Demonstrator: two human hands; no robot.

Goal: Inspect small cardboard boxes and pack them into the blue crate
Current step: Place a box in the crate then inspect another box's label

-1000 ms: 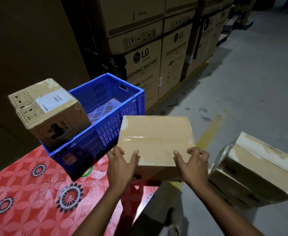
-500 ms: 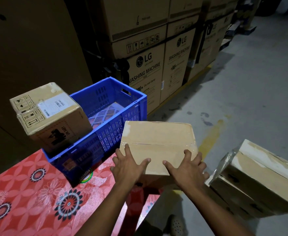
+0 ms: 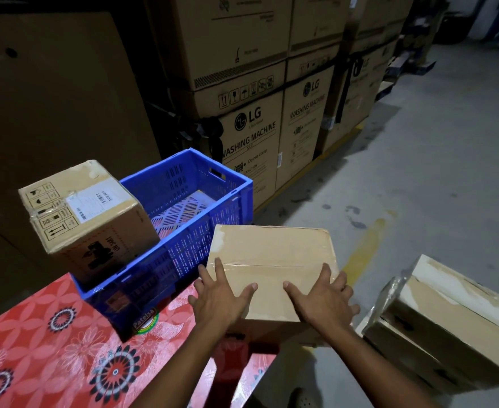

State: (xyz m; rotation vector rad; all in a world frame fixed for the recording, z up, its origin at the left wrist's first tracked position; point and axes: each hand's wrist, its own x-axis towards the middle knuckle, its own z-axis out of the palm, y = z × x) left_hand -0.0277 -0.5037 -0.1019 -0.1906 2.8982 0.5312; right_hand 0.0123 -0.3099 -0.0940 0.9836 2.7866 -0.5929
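A plain taped cardboard box (image 3: 272,254) sits at the right corner of the table, right beside the blue crate (image 3: 183,248). My left hand (image 3: 219,301) and my right hand (image 3: 322,298) lie flat on its top near the front edge, fingers spread, not gripping. A second cardboard box (image 3: 86,219) with a white label and handling symbols stands in the left end of the crate, rising above the rim. The crate's slotted floor shows bare on the right side.
The crate rests on a table with a red flowered cloth (image 3: 45,348). Two stacked boxes (image 3: 448,328) stand on the floor at my right. Tall washing machine cartons (image 3: 251,119) rise behind the crate. Grey concrete floor (image 3: 419,187) stretches to the right.
My hands let go of the box's front edge and slid forward onto its top, fingers now spread flat. The box stays in the same spot on the table corner.
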